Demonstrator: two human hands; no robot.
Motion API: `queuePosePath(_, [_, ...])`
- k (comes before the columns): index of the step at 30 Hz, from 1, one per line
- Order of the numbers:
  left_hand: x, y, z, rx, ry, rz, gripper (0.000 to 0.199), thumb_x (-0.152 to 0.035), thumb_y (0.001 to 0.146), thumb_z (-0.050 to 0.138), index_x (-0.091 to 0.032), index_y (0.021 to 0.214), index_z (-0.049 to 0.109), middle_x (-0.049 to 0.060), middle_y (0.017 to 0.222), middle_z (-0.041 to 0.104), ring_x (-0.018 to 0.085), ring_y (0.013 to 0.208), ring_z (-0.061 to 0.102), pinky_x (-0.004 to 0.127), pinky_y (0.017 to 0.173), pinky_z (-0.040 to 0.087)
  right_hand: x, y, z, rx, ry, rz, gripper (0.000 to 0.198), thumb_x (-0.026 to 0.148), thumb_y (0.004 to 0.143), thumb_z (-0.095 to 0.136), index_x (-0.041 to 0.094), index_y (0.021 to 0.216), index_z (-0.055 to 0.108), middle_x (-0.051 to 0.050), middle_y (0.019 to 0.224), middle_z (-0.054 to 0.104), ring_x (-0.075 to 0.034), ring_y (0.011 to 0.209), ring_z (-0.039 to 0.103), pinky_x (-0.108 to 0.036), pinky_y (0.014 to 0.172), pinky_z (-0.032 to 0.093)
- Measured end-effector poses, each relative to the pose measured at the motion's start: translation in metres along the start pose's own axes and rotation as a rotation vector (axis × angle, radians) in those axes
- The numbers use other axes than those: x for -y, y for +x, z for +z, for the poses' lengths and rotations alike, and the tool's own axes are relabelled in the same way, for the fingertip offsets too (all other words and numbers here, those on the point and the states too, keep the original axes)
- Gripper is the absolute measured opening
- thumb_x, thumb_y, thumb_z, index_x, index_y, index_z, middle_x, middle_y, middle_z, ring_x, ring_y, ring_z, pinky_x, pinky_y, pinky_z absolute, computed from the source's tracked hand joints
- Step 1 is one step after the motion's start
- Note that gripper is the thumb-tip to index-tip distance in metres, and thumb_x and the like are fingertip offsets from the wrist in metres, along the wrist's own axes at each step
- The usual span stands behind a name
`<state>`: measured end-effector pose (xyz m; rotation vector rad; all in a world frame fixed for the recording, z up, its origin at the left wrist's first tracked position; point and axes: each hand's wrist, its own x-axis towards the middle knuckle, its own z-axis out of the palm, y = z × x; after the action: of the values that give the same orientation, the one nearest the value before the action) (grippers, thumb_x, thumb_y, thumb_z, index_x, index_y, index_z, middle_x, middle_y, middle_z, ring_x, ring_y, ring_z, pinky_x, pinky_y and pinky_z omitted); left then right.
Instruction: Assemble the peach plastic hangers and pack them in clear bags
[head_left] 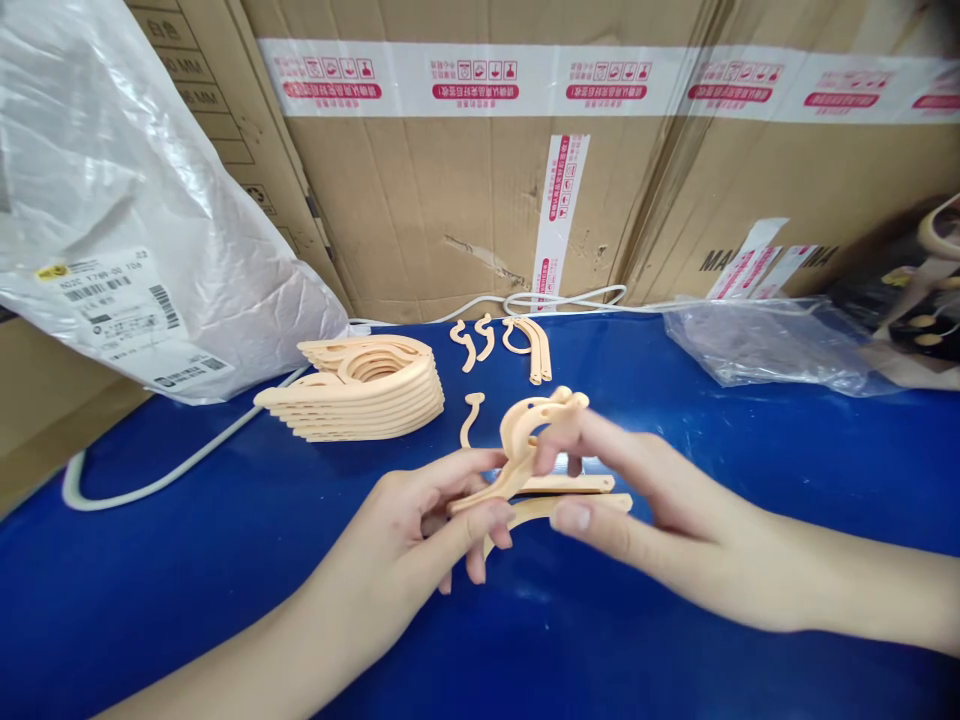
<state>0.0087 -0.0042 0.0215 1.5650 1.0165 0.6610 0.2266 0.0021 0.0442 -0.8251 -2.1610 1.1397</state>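
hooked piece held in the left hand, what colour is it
The hooked piece is a pale peach-beige, seen in the head view.

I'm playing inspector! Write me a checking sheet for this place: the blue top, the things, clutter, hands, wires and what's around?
Surface: blue top, shiny.
Things: beige stack at left; small hooked pieces farther back; held beige part, exact number of pieces unclear.
Clutter: crumpled clear plastic at right; big white bag with a label at left.
Left hand: pinching the held part.
Right hand: index finger at its hooked end.
Cables: white cable, curving at left; more along the back.
Surroundings: cardboard boxes with red-printed tape.
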Motion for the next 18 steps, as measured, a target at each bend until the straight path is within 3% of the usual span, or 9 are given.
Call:
queuePosePath(3, [-0.002,0.000,-0.003,-0.014,0.062,0.040,0.023,-0.033,0.092,0.050,-0.019,0.080,0.064,-0.002,0.064,0.064,0.008,0.049,0.055,0.016,0.041,0.040,-0.009,0.004,-0.004,-0.254,0.040,0.041,0.018,0.035,0.093,0.060,0.025,0.094,0.046,0.001,0.093,0.064,-0.015,0.088,0.062,-0.028,0.079,0.050])
queuePosePath(5, [-0.002,0.000,-0.003,-0.014,0.106,0.057,0.024,-0.032,0.092,0.050,-0.019,0.078,0.064,-0.003,0.064,0.064,0.007,0.048,0.054,0.016,0.043,0.041,-0.016,0.007,-0.008,-0.324,0.053,0.053,0.024,0.037,0.091,0.063,0.025,0.095,0.043,0.001,0.091,0.062,-0.015,0.084,0.061,-0.028,0.074,0.049])
queuePosePath(9, [0.001,-0.002,-0.005,-0.052,0.307,0.157,0.021,-0.027,0.094,0.050,-0.022,0.085,0.068,-0.006,0.066,0.065,0.007,0.053,0.056,0.017,0.052,0.045,-0.021,0.010,-0.015,-0.197,-0.064,0.040,0.016,0.030,0.091,0.064,0.023,0.104,0.058,0.000,0.096,0.067,-0.015,0.086,0.061,-0.027,0.074,0.046])
queuePosePath(13, [0.006,0.000,-0.008,-0.141,0.463,0.326,0.022,-0.022,0.095,0.051,-0.032,0.104,0.069,-0.009,0.085,0.071,0.007,0.073,0.064,0.015,0.068,0.048,-0.024,0.012,-0.017,-0.177,-0.095,0.084,0.010,0.030,0.087,0.067,0.021,0.091,0.069,0.001,0.086,0.068,-0.014,0.079,0.058,-0.025,0.069,0.043])
queuePosePath(18, [0.009,0.002,-0.012,-0.161,0.462,0.297,0.023,-0.027,0.098,0.049,-0.036,0.113,0.065,-0.011,0.083,0.069,0.005,0.071,0.062,0.012,0.070,0.046,-0.030,0.014,-0.016,-0.182,-0.009,0.148,0.015,0.034,0.081,0.074,0.019,0.083,0.070,0.002,0.077,0.066,-0.012,0.070,0.054,-0.024,0.063,0.041])
